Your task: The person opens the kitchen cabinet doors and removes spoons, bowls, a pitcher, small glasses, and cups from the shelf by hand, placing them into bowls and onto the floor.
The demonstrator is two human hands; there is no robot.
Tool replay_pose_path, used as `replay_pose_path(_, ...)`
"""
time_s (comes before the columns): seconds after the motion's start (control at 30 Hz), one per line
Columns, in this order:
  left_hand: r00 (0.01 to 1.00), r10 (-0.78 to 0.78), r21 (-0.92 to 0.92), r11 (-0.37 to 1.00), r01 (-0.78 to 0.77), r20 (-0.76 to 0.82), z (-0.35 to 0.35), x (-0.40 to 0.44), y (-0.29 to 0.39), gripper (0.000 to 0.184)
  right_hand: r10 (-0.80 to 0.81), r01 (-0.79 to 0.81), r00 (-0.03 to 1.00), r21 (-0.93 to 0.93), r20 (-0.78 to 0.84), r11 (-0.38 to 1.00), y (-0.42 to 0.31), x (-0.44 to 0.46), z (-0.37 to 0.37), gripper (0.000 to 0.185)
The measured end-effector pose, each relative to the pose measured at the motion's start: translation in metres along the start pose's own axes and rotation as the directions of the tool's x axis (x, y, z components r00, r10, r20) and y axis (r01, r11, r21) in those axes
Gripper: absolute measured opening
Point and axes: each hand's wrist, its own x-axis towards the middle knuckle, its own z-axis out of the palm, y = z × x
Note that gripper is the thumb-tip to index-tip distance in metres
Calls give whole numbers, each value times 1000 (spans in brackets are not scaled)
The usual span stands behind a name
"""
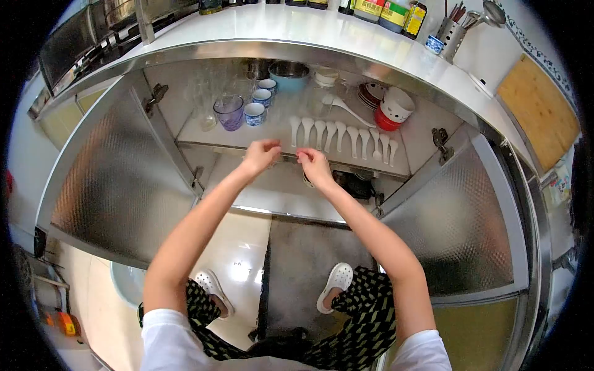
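Several white soup spoons (331, 136) lie side by side in a row along the front of the cabinet shelf (272, 137). My left hand (261, 156) is at the shelf's front edge, left of the row, its fingers curled in toward the thumb and nothing visible in them. Close to the handle of the leftmost spoon (295, 131) is my right hand (315, 167), fingertips drawn together. Whether it touches that spoon I cannot tell; no object shows in its fingers. A larger white ladle (348, 110) lies behind the row.
Left on the shelf stand a purple glass (229, 112), blue-and-white cups (254, 114) and clear glasses. Behind are a blue pot (289, 75) and stacked bowls (393, 108). Both cabinet doors, left (117, 179) and right (448, 216), swing outward. Bottles (394, 15) line the counter.
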Motion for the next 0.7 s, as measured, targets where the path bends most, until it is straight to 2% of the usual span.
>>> replay_pose_path(0.03, 1000, 0, 0, 1000, 0, 0, 10, 19, -11, 28, 24, -27, 999, -99, -35, 995, -10, 3, -3, 26)
replay_pose_path(0.1, 985, 24, 143, 990, 1, -174, 24, 45, -22, 23, 0, -11, 997, -132, -82, 991, -10, 15, 2, 28)
replay_pose_path(0.13, 985, 25, 147, 989, 0, -169, 30, 52, -24, 23, -26, 4, 991, -169, -129, 986, -9, 22, 4, 30)
replay_pose_path(0.17, 977, -62, -48, 997, 54, -202, 36, 59, -26, 29, 113, -116, 992, -59, -60, 991, -9, 28, 6, 36)
replay_pose_path(0.2, 964, -152, -243, 965, 98, -217, 40, 67, -27, 34, 109, -113, 992, -55, -68, 992, -8, 33, 9, 36)
replay_pose_path(0.23, 966, -148, -239, 966, 96, -212, 44, 71, -30, 34, 148, -153, 986, -66, -77, 986, -6, 36, 14, 39)
replay_pose_path(0.27, 948, -233, -368, 919, 141, -218, 48, 76, -33, 34, 184, -191, 979, -77, -88, 979, -5, 41, 19, 42)
replay_pose_path(0.3, 925, -315, -489, 854, 178, -213, 49, 81, -35, 33, 267, -268, 962, -11, -50, 963, 2, 49, 26, 44)
replay_pose_path(0.4, 931, -243, -461, 882, 95, -272, 57, 89, -40, 24, 255, -248, 962, 75, -102, 966, 12, 63, 40, 48)
replay_pose_path(0.47, 928, -217, -440, 896, 65, -305, 59, 93, -42, 25, 244, -244, 961, 18, -129, 970, 7, 63, 37, 46)
replay_pose_path(0.53, 950, -137, -342, 939, 35, -280, 57, 105, -57, 25, 345, -337, 936, 100, -69, 936, 1, 65, 35, 42)
replay_pose_path(0.67, 947, -143, -236, 969, 74, -287, 55, 120, -71, 25, 415, -407, 907, 100, -71, 908, 5, 72, 40, 38)
replay_pose_path(0.7, 934, -180, -240, 965, 107, -308, 54, 121, -70, 23, 388, -381, 912, 79, -133, 921, 14, 75, 45, 30)
